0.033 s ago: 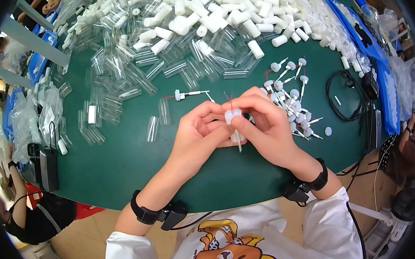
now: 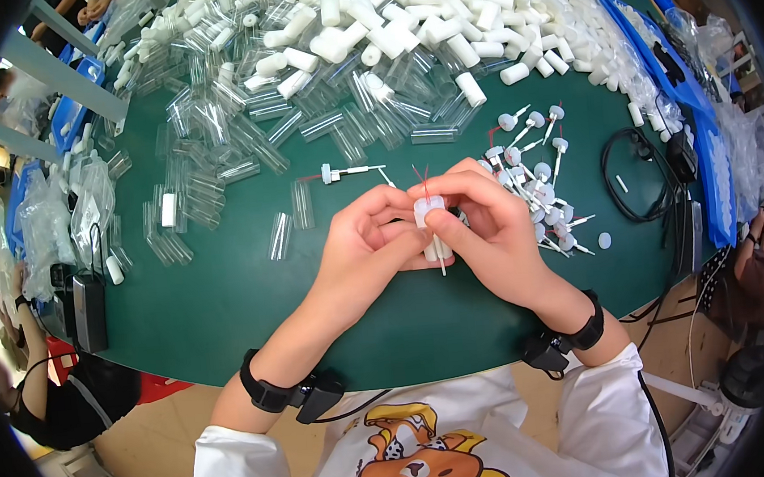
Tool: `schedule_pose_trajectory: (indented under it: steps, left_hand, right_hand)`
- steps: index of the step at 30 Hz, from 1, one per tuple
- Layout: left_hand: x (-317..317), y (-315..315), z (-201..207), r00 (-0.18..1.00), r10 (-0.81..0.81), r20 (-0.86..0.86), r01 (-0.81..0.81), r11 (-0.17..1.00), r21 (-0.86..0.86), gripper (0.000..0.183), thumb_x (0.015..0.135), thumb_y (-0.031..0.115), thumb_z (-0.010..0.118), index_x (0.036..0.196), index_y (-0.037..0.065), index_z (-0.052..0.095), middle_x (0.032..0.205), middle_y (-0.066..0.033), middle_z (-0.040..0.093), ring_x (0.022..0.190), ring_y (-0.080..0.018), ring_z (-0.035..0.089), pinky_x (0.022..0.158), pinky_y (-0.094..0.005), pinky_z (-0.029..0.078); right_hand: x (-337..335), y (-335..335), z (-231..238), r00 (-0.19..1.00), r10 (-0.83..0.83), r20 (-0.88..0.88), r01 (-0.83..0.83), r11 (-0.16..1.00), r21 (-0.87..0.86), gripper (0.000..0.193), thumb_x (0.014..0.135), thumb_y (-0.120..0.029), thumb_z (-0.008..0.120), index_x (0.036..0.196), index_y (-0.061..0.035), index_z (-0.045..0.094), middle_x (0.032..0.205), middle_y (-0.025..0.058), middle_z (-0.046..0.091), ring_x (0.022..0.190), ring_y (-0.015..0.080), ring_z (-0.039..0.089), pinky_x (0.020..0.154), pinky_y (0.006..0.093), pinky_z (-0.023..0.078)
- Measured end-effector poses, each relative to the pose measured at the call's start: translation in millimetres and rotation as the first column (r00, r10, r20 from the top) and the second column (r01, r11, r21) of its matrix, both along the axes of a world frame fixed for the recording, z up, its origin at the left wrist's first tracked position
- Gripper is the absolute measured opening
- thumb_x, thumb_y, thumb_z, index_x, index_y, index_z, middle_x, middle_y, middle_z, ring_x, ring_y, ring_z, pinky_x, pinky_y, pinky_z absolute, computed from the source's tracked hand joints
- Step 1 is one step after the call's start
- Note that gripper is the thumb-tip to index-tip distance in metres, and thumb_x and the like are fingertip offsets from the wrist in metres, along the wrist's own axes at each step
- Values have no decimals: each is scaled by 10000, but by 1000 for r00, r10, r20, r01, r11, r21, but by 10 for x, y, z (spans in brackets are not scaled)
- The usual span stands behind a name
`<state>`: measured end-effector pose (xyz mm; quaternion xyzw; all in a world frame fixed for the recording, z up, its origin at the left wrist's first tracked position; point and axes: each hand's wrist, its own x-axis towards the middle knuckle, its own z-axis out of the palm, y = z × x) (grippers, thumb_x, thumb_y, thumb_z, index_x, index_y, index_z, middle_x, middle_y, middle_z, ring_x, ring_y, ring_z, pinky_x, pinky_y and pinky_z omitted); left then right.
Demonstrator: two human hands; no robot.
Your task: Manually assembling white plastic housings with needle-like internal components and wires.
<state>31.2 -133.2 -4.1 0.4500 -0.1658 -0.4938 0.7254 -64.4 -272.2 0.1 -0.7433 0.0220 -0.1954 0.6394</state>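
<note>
Near the middle of the green table, my left hand (image 2: pixel 366 244) and my right hand (image 2: pixel 486 221) meet, both closed on a small white cylinder (image 2: pixel 435 249) with a pale round cap (image 2: pixel 428 206). Thin red wires (image 2: pixel 422 181) stick up from the cap, and a slim white stem (image 2: pixel 444 269) points down toward me. My thumbs press on the piece from either side; my fingers hide its far side. Beyond my left hand lies a similar capped stem with a red wire (image 2: pixel 341 175). Several more such capped stems (image 2: pixel 530 182) are heaped to the right of my right hand.
White cylinders (image 2: pixel 419 20) and clear tubes (image 2: pixel 211 117) form a big pile at the back. Two tubes (image 2: pixel 291 223) lie left of my hands. A black cable (image 2: pixel 622 211) coils at right, near a blue tray (image 2: pixel 714 176). Another person (image 2: pixel 71 397) sits at left.
The held piece has shifted slightly, its lower stem tip moving a little up and to the right. Otherwise the scene is the same.
</note>
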Motion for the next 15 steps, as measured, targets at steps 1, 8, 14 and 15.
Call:
schedule_pose_trajectory:
  steps: [1, 8, 14, 15]
  left_hand:
    - [0, -6, -14, 1000, -5, 20, 5, 1000, 3, 186, 855, -34, 518, 1039, -10, 504, 1081, -139, 599, 975, -210, 623, 793, -362, 568]
    - [2, -3, 15, 996, 11, 93, -11, 1000, 1, 269, 831, -61, 536, 1085, -7, 466, 1065, -133, 593, 929, -181, 626, 772, -333, 563]
    - [25, -3, 50, 994, 40, 99, -35, 998, -49, 360, 813, -75, 576, 1126, 8, 418, 1001, -131, 602, 867, -166, 630, 716, -286, 544]
    - [40, 9, 60, 995, 23, 95, -18, 999, -51, 360, 814, -75, 576, 1125, 11, 415, 991, -133, 607, 870, -172, 631, 709, -285, 539]
  right_hand:
    - [11, 7, -6, 1000, -8, -23, 9, 999, 51, 223, 843, -43, 622, 1059, 7, 594, 936, 61, 509, 844, 125, 520, 753, 246, 436]
    - [24, -12, -60, 999, 11, -30, -7, 994, 105, 211, 860, -25, 602, 1065, 14, 578, 977, 62, 501, 846, 112, 539, 752, 239, 463]
    - [30, 2, -22, 999, 37, -31, -31, 985, 172, 182, 886, -40, 575, 1056, 24, 563, 1012, 63, 490, 899, 127, 559, 761, 264, 488]
    - [31, -3, -10, 998, 44, -42, -35, 978, 204, 176, 894, -40, 560, 1059, 22, 558, 1024, 66, 496, 906, 128, 560, 758, 264, 488]
